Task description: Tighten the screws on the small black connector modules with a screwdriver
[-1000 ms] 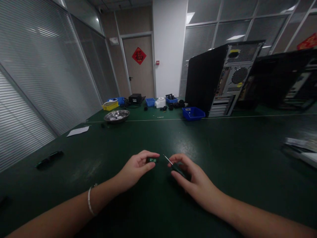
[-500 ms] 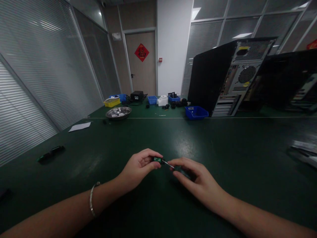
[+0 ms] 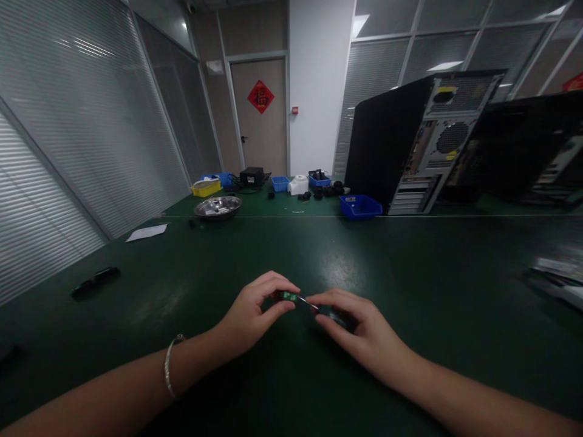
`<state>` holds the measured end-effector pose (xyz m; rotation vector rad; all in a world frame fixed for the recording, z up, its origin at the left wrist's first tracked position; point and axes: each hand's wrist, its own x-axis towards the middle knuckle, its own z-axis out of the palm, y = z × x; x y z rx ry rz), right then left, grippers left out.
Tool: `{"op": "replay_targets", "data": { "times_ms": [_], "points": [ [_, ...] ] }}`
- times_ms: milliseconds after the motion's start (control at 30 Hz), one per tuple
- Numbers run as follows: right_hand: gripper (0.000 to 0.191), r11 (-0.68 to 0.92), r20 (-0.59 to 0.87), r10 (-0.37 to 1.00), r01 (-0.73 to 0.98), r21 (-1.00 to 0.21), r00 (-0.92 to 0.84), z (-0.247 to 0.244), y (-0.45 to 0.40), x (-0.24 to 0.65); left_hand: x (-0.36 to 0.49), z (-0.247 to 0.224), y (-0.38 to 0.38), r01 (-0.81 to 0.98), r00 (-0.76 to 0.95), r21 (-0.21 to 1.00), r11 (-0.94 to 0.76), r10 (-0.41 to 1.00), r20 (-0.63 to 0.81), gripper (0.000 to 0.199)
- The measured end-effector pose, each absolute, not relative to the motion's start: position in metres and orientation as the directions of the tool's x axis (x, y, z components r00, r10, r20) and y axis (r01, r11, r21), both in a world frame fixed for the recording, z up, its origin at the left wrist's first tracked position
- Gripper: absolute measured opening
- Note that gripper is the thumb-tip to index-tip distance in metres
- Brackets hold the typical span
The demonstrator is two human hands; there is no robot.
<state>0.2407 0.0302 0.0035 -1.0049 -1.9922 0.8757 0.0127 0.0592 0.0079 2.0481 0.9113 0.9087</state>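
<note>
Between the thumb and fingers of my left hand (image 3: pixel 259 309) is a small green circuit board (image 3: pixel 290 297), partly covered by the fingertips. My right hand (image 3: pixel 357 321) is closed around a screwdriver (image 3: pixel 308 303). Its thin metal shaft points left and its tip is at the board's right end; whether it sits in a screw is too small to tell. Most of the dark handle is hidden inside the palm. Both hands are just above the green tabletop (image 3: pixel 273 255), close together.
Dark green-edged parts (image 3: pixel 95 280) and a white paper (image 3: pixel 146 232) lie at the left. Farther back are a metal bowl (image 3: pixel 217 207), a blue bin (image 3: pixel 361 207), a yellow basket (image 3: pixel 206 187) and a black computer case (image 3: pixel 410 139). A blurred metallic item (image 3: pixel 558 276) lies at right.
The board has turned slightly in my left fingers, and the left thumb has shifted, showing more of its green face. My right hand with the screwdriver has moved slightly left.
</note>
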Motion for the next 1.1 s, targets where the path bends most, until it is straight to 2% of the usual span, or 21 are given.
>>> {"op": "replay_targets", "data": {
  "times_ms": [267,500,867,1100],
  "points": [
    [0.027,0.435,0.263,0.856,0.346,-0.831,-0.444,0.0045,0.0313,0.2420,0.0110,0.0063,0.0604,0.325,0.524,0.768,-0.552,0.781,0.340,0.023],
    [0.028,0.463,0.295,0.830,0.290,-0.838,-0.473,0.0046,0.0306,0.2414,0.0125,0.0100,0.0603,0.318,0.539,0.761,-0.565,0.768,0.345,0.022],
    [0.024,0.468,0.300,0.823,0.276,-0.839,-0.483,0.0051,0.0300,0.2407,0.0121,0.0079,0.0612,0.250,0.555,0.803,-0.541,0.759,0.339,0.017],
    [0.027,0.476,0.312,0.817,0.262,-0.840,-0.484,0.0065,0.0296,0.2404,0.0118,0.0076,0.0600,0.213,0.544,0.856,-0.472,0.785,0.297,0.019]
  ]
}}
